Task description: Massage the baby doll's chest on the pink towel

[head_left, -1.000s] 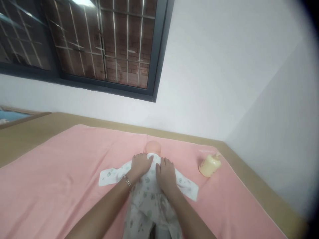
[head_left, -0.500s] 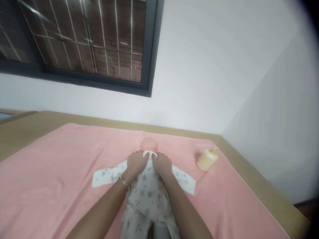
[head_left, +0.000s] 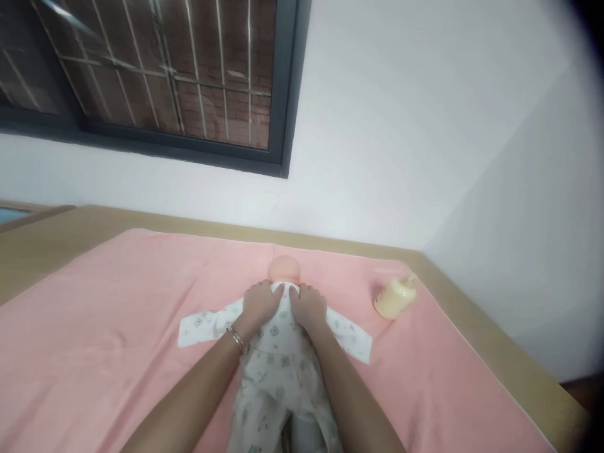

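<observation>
A baby doll point(head_left: 284, 269) lies on its back on a pink towel point(head_left: 104, 327), its bald head away from me. It wears a white printed romper point(head_left: 276, 371) with the sleeves spread flat to each side. My left hand point(head_left: 258, 302), with a bracelet at the wrist, rests on the doll's left chest near the collar. My right hand point(head_left: 309, 306) lies on the other side of the chest. Both hands have their fingers curled at the neckline of the romper, pressing or pinching the cloth; the fingertips almost meet under the doll's chin.
A pale yellow bottle point(head_left: 395, 297) lies on its side on the towel, to the right of the doll. The towel covers a tan surface point(head_left: 500, 352) set against a white wall, with a corner at the right. A barred window point(head_left: 155, 69) is above left.
My right hand has slid up from the doll's belly to the collar, beside the left hand. The view has shifted slightly; doll and bottle have stayed in place.
</observation>
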Demonstrator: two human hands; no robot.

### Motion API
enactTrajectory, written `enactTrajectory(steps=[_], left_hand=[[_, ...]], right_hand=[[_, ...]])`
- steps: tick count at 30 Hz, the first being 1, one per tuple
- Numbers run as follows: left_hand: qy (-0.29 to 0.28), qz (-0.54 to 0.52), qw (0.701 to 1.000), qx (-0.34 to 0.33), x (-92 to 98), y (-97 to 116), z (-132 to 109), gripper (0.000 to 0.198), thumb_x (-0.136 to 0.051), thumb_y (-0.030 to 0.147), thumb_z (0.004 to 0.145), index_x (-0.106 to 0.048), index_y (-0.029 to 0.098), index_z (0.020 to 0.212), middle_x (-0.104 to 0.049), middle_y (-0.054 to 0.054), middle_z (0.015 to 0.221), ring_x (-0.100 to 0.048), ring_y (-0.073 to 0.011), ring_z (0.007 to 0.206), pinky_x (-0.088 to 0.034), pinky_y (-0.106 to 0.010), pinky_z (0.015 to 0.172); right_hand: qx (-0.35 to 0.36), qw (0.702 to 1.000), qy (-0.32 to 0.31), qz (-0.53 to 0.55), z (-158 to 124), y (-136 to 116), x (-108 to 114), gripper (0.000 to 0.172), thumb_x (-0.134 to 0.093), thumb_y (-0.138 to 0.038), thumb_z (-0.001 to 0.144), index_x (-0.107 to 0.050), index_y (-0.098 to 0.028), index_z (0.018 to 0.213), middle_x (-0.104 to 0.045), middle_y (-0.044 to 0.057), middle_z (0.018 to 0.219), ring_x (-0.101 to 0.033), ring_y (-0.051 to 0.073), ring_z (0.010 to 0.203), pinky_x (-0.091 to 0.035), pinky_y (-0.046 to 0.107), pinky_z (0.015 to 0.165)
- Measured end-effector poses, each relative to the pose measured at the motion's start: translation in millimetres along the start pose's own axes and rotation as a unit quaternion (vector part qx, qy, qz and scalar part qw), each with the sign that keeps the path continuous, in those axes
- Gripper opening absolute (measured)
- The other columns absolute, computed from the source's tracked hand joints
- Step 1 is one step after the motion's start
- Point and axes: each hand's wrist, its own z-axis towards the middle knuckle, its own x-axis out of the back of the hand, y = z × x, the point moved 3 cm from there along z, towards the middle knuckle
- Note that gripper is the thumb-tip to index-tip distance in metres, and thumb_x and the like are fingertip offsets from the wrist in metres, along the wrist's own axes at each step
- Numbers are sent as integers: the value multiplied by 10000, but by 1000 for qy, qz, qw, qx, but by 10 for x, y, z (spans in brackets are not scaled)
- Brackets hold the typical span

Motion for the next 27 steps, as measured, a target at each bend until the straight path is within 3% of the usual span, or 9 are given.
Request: enactTrajectory(steps=[27], left_hand=[[23,7,1000,1,-7,-11,-41,538,-262,565,906,-571,134,1003,-651,-142,1033,-595,-284,976,-393,-366,819]], right_hand=[[17,1000,-3,7,-15,10,-11,471,-254,-461,977,-577,-123,1036,-618,155,1063,-551,299,999,-362,412,850]])
